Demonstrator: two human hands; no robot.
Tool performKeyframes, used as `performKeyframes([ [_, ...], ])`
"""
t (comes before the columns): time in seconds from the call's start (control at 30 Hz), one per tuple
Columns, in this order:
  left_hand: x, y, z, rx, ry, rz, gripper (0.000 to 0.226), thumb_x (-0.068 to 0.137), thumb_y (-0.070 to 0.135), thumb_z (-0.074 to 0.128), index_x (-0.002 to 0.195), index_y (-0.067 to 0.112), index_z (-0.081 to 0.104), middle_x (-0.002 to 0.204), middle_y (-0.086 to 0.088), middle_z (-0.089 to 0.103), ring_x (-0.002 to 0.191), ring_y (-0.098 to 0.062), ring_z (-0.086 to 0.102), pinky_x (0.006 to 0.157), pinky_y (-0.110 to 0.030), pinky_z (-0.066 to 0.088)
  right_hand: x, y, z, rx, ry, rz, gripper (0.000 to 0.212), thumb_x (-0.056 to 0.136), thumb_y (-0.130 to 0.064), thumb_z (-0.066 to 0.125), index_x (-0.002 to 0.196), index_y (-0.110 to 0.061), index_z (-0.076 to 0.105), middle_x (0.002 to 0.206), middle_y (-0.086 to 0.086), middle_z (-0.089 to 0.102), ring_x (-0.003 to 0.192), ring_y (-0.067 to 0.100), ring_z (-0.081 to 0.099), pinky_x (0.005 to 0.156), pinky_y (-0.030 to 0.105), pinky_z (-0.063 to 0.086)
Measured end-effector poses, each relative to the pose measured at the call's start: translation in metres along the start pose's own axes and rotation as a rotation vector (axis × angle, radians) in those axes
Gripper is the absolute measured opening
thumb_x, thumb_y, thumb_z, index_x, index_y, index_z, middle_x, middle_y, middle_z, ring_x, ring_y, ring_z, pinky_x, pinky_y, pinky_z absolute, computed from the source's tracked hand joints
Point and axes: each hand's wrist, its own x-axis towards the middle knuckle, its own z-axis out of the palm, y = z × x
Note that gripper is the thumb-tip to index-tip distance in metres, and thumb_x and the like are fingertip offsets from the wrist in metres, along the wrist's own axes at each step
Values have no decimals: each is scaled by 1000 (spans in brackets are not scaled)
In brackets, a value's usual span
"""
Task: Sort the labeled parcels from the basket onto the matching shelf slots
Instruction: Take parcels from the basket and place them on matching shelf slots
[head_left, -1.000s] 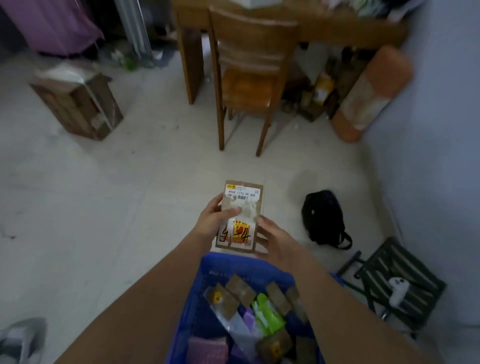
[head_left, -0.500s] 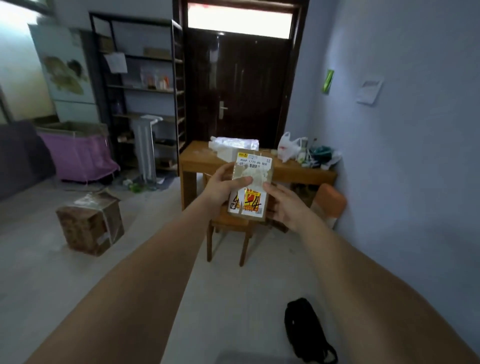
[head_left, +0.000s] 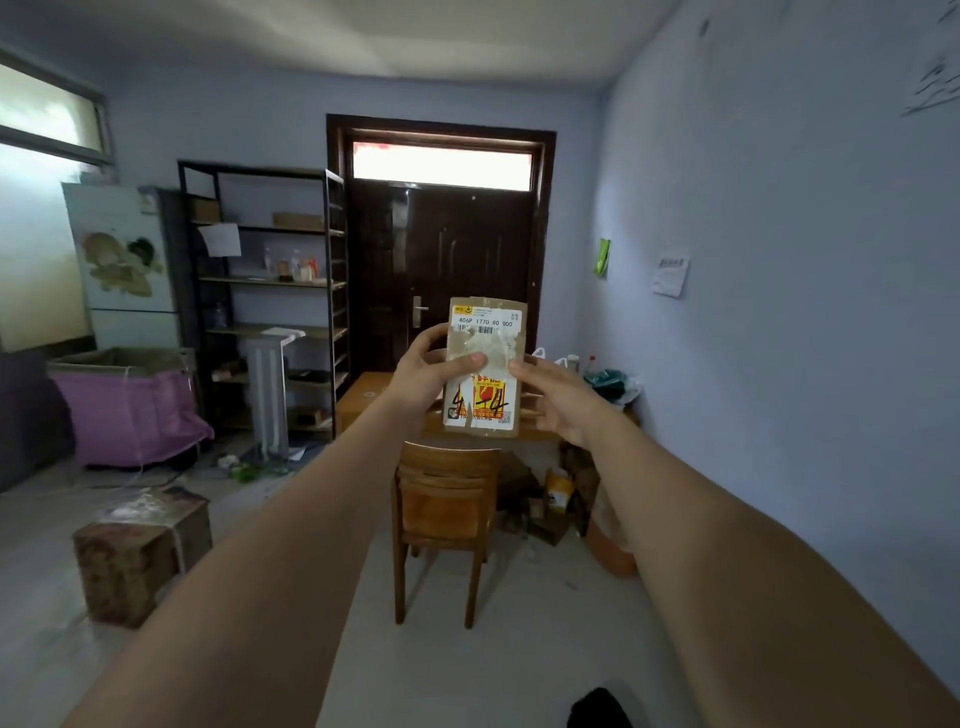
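Blue-grey walls close in a cluttered room, with a dark door (head_left: 447, 270) at the far end and a wooden counter (head_left: 363, 400) in front of it, a chair (head_left: 441, 514) pushed up to its near side. To the left of the door stands a black metal shelf (head_left: 270, 291) with several tiers, which I take to be the sorting target; a few small items sit on its upper levels, though whether they are parcels or what the slot labels read is too small to tell. A sheet of paper hangs on its left post. Further left are a pale cabinet and a pink cloth bin (head_left: 130, 410), and a taped cardboard box (head_left: 137, 551) rests on the floor.

From the only view, the head camera, both arms reach forward at chest height. The parcel (head_left: 483, 364), a flat brown cardboard envelope, is held upright between them, well away from the shelf. Its printed label faces the camera, and handwritten marks that look like "4-14" cross the lower sticker. The left hand (head_left: 426, 374) grips its left edge, thumb curled across the front. The right hand (head_left: 556, 395) touches the right edge with fingers fairly straight, steadying rather than clasping.

The basket is out of frame. Judging from this, one parcel is being read, not yet shelved; walking over and placing it remains.
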Motion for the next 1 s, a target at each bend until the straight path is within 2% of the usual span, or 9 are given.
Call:
performKeyframes([
  [0.17, 1, 1, 14, 2, -26, 15, 66, 79, 13, 72, 135, 23, 39, 109, -3, 62, 95, -24, 67, 82, -44, 56, -8, -1, -12, -7, 25, -6, 45, 87, -33, 65, 128, -19, 54, 111, 5, 70, 105, 24, 65, 93, 45, 52],
  [0.33, 2, 4, 52, -32, -75, 32, 61, 80, 15, 73, 131, 24, 42, 106, -3, 65, 89, -20, 69, 69, -33, 59, -34, -14, -43, -10, 91, -17, 37, 88, -30, 63, 123, -18, 57, 107, 5, 70, 102, 24, 66, 85, 39, 55],
  [0.5, 5, 6, 111, -88, -224, 11, 61, 80, 20, 73, 134, 22, 44, 116, -8, 64, 94, -23, 69, 70, -33, 57, -79, -33, -91, -92, 256, -56, 36, 88, -33, 64, 122, -21, 60, 105, 3, 72, 100, 22, 67, 91, 43, 52],
  [0.57, 5, 7, 137, -117, -313, -19, 57, 81, 22, 72, 132, 17, 47, 117, -11, 64, 99, -27, 67, 79, -39, 57, -104, -42, -109, -128, 336, -73, 38, 87, -34, 64, 123, -22, 60, 107, 4, 71, 101, 23, 67, 91, 43, 52],
  [0.67, -3, 7, 174, -157, -476, -58, 49, 83, 22, 69, 128, 13, 50, 106, -10, 68, 100, -29, 65, 88, -44, 53, -149, -56, -130, -170, 451, -73, 38, 89, -33, 63, 124, -21, 59, 110, 4, 70, 101, 23, 67, 86, 39, 55],
  [0.77, -17, 4, 210, -170, -673, -82, 60, 75, 22, 76, 129, 15, 49, 109, -8, 68, 103, -27, 64, 97, -46, 49, -200, -66, -144, -191, 606, -85, 35, 90, -35, 60, 122, -21, 60, 110, 4, 70, 102, 21, 67, 85, 38, 55],
  [0.9, -51, -2, 253, -202, -957, -121, 97, 45, 34, 91, 130, 21, 45, 114, -4, 69, 103, -21, 67, 84, -37, 54, -275, -74, -147, -186, 833, -106, 38, 90, -35, 60, 125, -21, 58, 109, 3, 69, 98, 18, 67, 85, 37, 55],
  [0.93, -61, -5, 263, -197, -1018, -116, 100, 44, 38, 91, 130, 21, 45, 116, -3, 68, 105, -21, 66, 85, -37, 53, -294, -75, -146, -193, 881, -103, 39, 89, -35, 60, 125, -21, 58, 108, 3, 69, 97, 19, 67, 87, 38, 54],
  [1.0, -82, -8, 284, -195, -1137, -92, 89, 57, 39, 87, 133, 20, 45, 120, -1, 66, 110, -19, 64, 91, -39, 51, -328, -74, -142, -207, 976, -89, 38, 88, -36, 62, 123, -21, 59, 107, 4, 70, 97, 20, 66, 91, 40, 53],
])
